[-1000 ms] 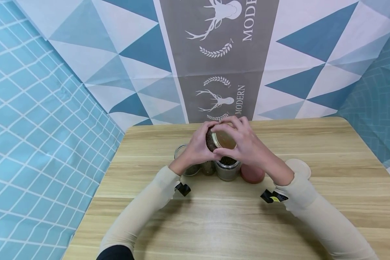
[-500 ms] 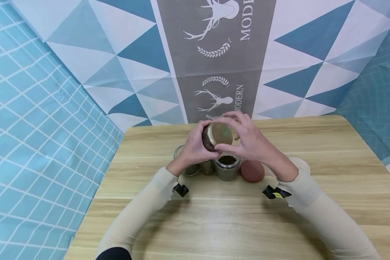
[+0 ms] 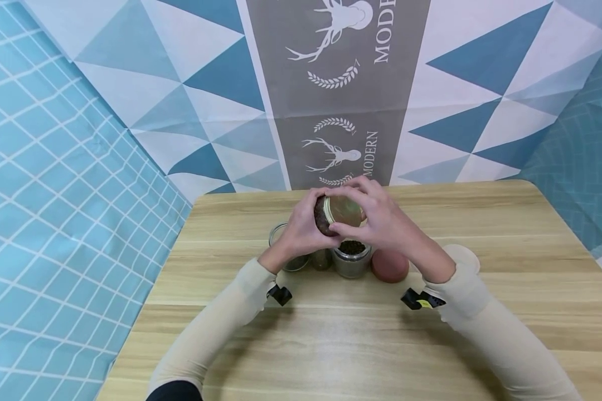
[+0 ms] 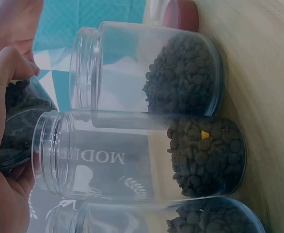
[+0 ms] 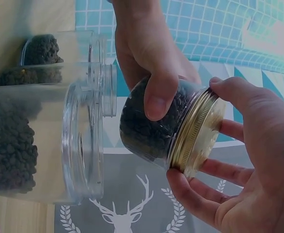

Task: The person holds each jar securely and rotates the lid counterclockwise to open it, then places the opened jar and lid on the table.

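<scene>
A small clear jar (image 5: 142, 138) full of dark pellets is held tilted in the air, its gold screw lid (image 5: 193, 128) facing the right. My left hand (image 3: 302, 227) grips the jar's body, the thumb lying across the glass. With spread, curled fingers, my right hand (image 3: 385, 220) holds the lid's rim. Just below and in front, three uncapped clear jars stand in a row: a wide one (image 3: 351, 266), a narrower one (image 4: 200, 155) and another (image 4: 219, 218). Each is partly filled with dark pellets; the narrower one shows a yellow piece.
To the right of the row, a red lid (image 3: 389, 265) lies on the wooden table (image 3: 341, 340). A pale round disc (image 3: 462, 257) is farther right, partly behind the right forearm. A patterned cloth wall (image 3: 331, 94) rises behind the table's back edge.
The right hand's fingers have shifted round the lid, loosening half a second ago and now back on its rim. The jar has moved only slightly and stays in the left hand.
</scene>
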Tool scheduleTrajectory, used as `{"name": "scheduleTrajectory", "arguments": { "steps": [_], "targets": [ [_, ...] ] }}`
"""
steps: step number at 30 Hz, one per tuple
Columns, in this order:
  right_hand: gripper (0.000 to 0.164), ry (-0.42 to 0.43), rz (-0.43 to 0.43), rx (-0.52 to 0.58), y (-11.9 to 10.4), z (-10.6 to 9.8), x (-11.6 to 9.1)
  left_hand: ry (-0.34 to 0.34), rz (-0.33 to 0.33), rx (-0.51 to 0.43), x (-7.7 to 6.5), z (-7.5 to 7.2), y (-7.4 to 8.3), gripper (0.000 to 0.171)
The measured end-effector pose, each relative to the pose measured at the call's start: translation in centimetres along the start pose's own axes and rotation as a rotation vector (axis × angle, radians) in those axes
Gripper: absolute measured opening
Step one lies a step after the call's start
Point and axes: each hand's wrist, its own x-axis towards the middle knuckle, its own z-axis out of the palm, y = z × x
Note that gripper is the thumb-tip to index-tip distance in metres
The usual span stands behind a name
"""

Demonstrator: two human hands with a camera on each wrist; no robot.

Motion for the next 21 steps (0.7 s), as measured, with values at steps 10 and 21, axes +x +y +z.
{"name": "scheduleTrajectory", "arguments": {
  "steps": [10,21],
  "targets": [
    [0.054,-0.033,-0.024,0.006,0.24,-0.13,-0.19,-0.017,-0.012,0.011,-0.23,0.01,0.11,0.091],
    [0.056,-0.085,-0.127,-0.016,0.65,-0.61,-0.34,-0.021,0.025,-0.002,-0.46,0.07,0.08,0.093]
  ]
}}
